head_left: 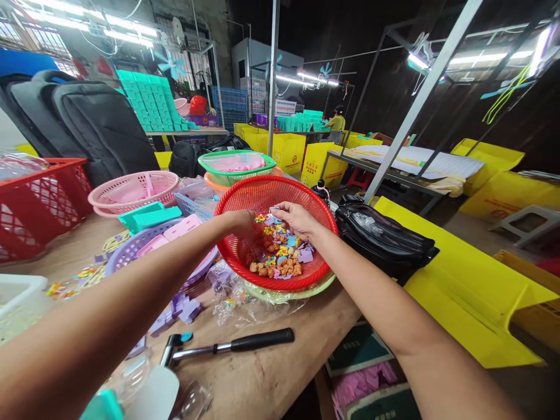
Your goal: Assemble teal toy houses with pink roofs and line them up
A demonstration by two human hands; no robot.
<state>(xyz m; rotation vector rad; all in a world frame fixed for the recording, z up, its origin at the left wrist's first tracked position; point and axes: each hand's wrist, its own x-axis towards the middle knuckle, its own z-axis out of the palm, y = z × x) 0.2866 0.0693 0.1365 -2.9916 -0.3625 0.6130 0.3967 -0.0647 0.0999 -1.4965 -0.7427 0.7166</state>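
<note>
A red plastic basket (276, 284) holds a mix of small parts: brown bear-like figures (286, 267), yellow flower-like pieces (283, 251) and flat purple pieces (306, 254). Over its right side, my right hand (300, 220) pinches a small pale purple plastic piece (274, 210) between thumb and fingers. My left hand (240, 223) reaches in over the left rim, with its fingers curled downward and mostly hidden; what they hold does not show. Beneath the red basket sits a pale green basket (280, 296), with clear plastic film (238, 312) beside it.
A black-handled hammer (262, 340) lies in front on the table (258, 379). To the left are a purple basket (120, 254), a pink basket (102, 192) and a red crate (44, 216). A black bag (380, 233) and yellow boxes (464, 280) stand right. Another person (336, 122) is farther back.
</note>
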